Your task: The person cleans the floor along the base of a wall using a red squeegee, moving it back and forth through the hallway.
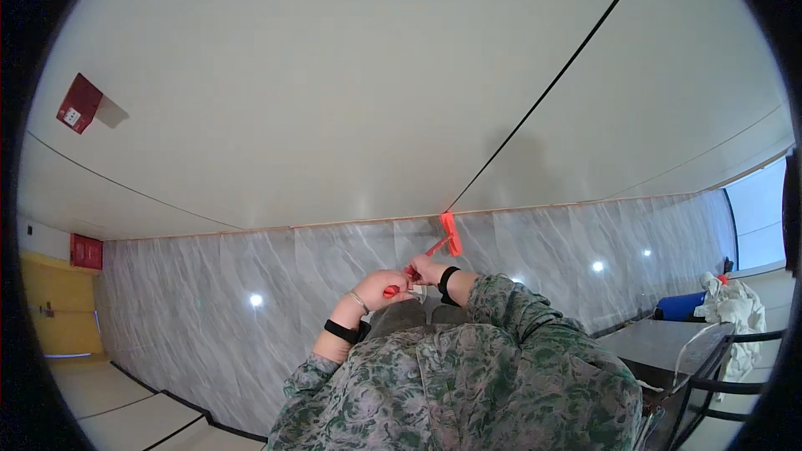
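My left hand (387, 289) is curled around a small red handle whose round end (391, 291) shows in the fist; the rest of that thing is hidden. My right hand (426, 270), just right of it and close to it, grips the red handle of a tool with a wide orange-red head (450, 234). That head lies beyond my hands, over the grey marbled floor near the foot of the wall. Whether the red pieces in my two hands are one thing, I cannot tell. Something pale and small shows below my fingers.
A pale wall (351, 106) with a black line stands ahead. A red box (80, 103) is mounted on it at left; another red box (86, 252) is near a yellow door (59, 307). At right are a dark-framed cart (664, 341), a blue container (682, 306) and white cloth (736, 307).
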`<state>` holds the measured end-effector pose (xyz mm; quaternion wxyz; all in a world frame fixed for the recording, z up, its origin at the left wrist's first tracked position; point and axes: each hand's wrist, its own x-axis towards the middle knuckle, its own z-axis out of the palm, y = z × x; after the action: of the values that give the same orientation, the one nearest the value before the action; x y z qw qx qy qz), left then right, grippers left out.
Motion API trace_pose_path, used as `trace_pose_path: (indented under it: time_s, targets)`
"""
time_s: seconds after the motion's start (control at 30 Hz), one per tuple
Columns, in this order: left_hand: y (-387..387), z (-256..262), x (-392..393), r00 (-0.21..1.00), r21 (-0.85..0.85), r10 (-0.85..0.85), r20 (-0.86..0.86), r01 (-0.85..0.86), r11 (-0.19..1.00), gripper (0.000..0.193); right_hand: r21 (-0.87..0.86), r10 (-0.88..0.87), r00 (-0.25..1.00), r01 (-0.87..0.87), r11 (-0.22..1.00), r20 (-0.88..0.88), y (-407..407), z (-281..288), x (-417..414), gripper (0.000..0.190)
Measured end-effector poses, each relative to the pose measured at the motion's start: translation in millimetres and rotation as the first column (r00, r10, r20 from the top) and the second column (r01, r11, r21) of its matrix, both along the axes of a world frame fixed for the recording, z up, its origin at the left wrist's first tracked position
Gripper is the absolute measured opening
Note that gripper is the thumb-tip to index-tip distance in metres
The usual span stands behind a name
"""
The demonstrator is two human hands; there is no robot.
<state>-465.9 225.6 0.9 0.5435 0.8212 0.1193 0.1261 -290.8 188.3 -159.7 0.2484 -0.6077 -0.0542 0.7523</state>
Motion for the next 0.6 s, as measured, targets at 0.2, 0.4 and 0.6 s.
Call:
trace_pose_path:
  time_s: [0.2,0.4,0.6]
  targets:
    - [-0.7,5.7,-22.8,0.999,-0.009,0.038,0.000,-0.038,0.999,0.022,0.020,0.012,0.998,-0.011,1.000,-0.068,3.5,7.2,-26.0,0.017]
    - [3.3,15.6,-30.2,0.995,-0.016,0.102,-0.007,-0.102,0.995,0.023,-0.063,-0.176,0.965,0.167,0.984,-0.193,9.5,18.6,-28.7,0.026]
    - [-7.5,21.3,4.8,0.997,-0.022,0.058,0.043,-0.057,0.998,0.024,-0.020,-0.295,0.931,0.298,0.954,-0.216,-13.3,18.2,3.5,0.024]
